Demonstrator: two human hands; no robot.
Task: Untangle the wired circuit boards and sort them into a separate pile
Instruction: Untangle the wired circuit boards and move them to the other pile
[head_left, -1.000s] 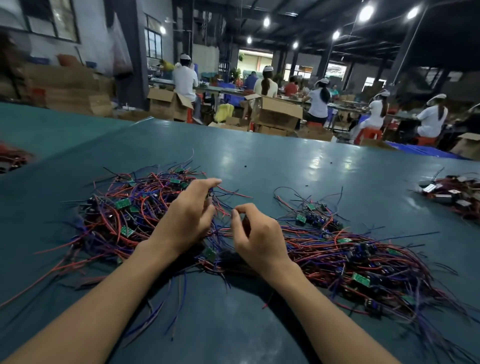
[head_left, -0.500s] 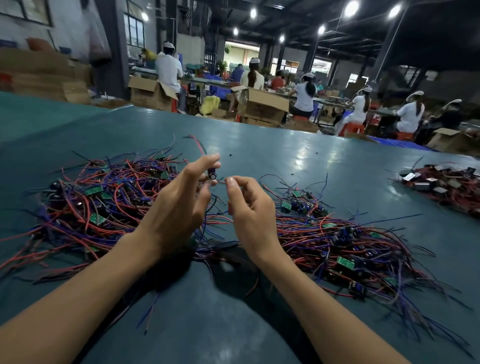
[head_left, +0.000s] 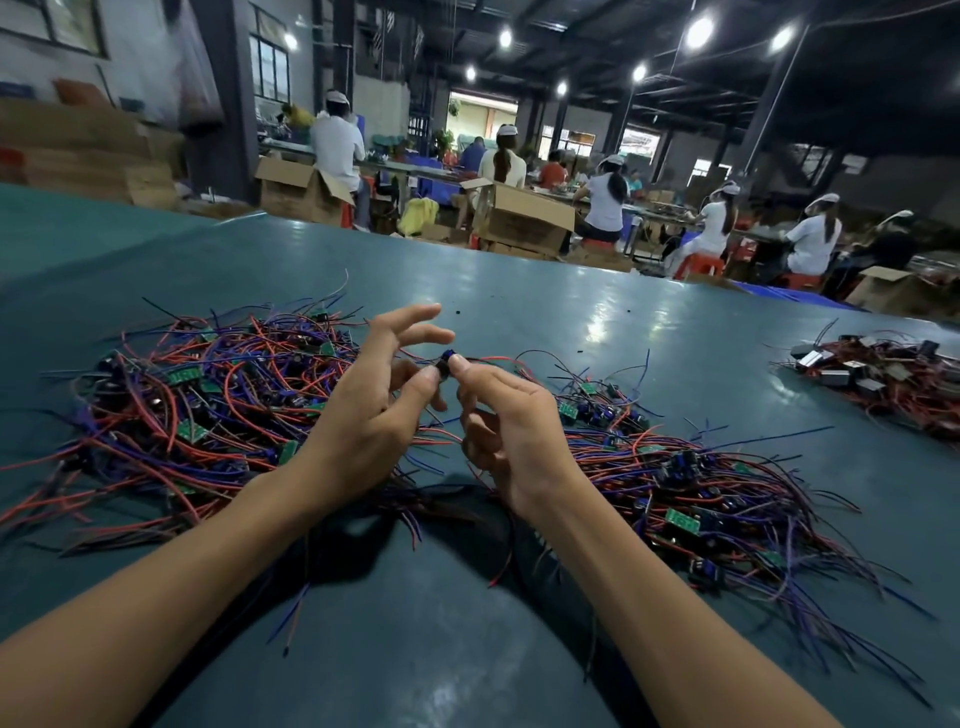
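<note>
1. Piles: three lie on the tabletop (head_left: 545, 665). The left pile (head_left: 208, 400) is a tangle of red, blue and purple wires with small green boards. The right pile (head_left: 685, 488) holds the same kind of wired boards. The far pile (head_left: 883, 379), well apart at the right edge, holds red wires with grey and black box-shaped parts.
2. Hands: two, both bare, with forearms entering from the bottom edge and converging at centre.
3. Held item: one wired part (head_left: 445, 361), small, dark and blue, is raised above the tabletop between the left pile and the right pile. Red wire trails from it to the right.
4. Left hand (head_left: 363, 415): the grip is narrow, with the thumb tip pressed to the wired part. Two fingers are extended and spread upward, clear of it.
5. Right hand (head_left: 514, 436): the grip is narrow, with the forefinger tip on the wired part opposite the left thumb. The remaining fingers curl toward the palm. Thumb contact cannot be told.
6. Background: two open cardboard boxes (head_left: 519, 218) stand beyond the tabletop edge. Seated workers in white caps are blurred, so their count cannot be told.
</note>
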